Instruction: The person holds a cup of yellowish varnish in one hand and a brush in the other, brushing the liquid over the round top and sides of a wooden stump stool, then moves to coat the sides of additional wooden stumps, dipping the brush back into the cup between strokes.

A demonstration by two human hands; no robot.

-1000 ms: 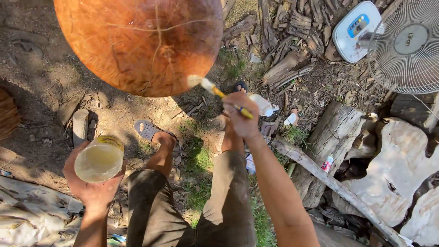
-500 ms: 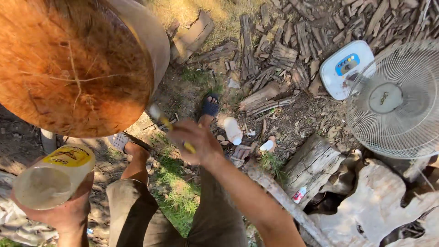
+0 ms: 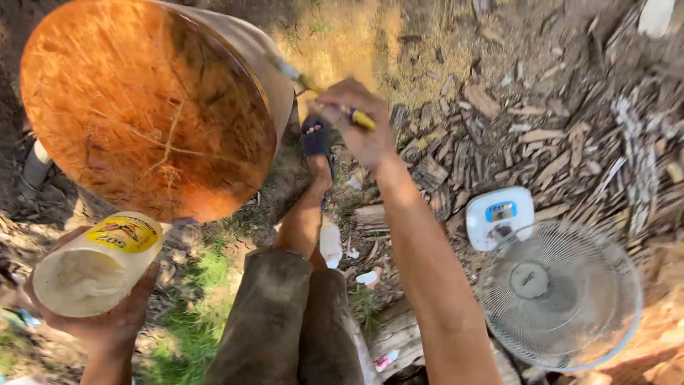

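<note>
Coating the slab [image 3: 146,107], a big round orange wood disc tilted at upper left, is best done with thin, even strokes, judging by its wet sheen. The tub [image 3: 96,262] is gripped from below by the left hand [image 3: 107,324]; its contents cannot be made out. The brush [image 3: 324,93] is pinched in the closed right hand [image 3: 360,128], its bristles blurred against the slab's rim.

My right hand [image 3: 360,128] hides the brush [image 3: 324,93] handle's middle; its bristles blur against the log [image 3: 153,107], upper middle.
</note>
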